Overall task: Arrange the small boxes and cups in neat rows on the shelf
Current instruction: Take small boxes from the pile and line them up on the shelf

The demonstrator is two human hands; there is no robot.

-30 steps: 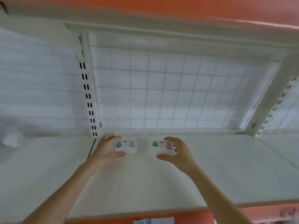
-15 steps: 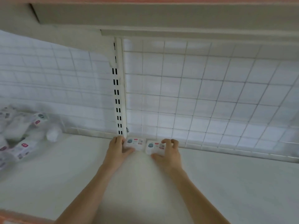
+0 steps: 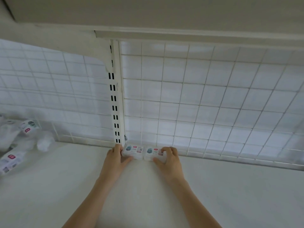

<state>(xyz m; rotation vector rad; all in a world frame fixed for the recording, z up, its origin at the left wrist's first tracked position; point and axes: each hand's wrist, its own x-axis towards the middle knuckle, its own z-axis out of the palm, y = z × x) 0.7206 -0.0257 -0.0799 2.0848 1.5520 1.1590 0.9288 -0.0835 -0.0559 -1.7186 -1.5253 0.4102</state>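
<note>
Two small clear boxes with blue and red labels sit side by side at the back of the white shelf (image 3: pixel 148 186), against the wire grid. My left hand (image 3: pixel 115 159) grips the left box (image 3: pixel 133 150), thumb at its front edge and fingers at its left end. My right hand (image 3: pixel 169 159) grips the right box (image 3: pixel 153 153), fingers curled over its right end and thumb at its front. The two boxes nearly touch.
A loose heap of more small boxes and white cups (image 3: pixel 18 142) lies at the far left of the shelf. A slotted white upright (image 3: pixel 116 104) stands just behind the left box. The wire grid back panel (image 3: pixel 205 104) runs along the rear; an upper shelf hangs overhead.
Both hands have carried the boxes from mid-shelf to the back against the grid and brought them together. The view has moved closer and shifted, bringing the heap on the left into sight.
</note>
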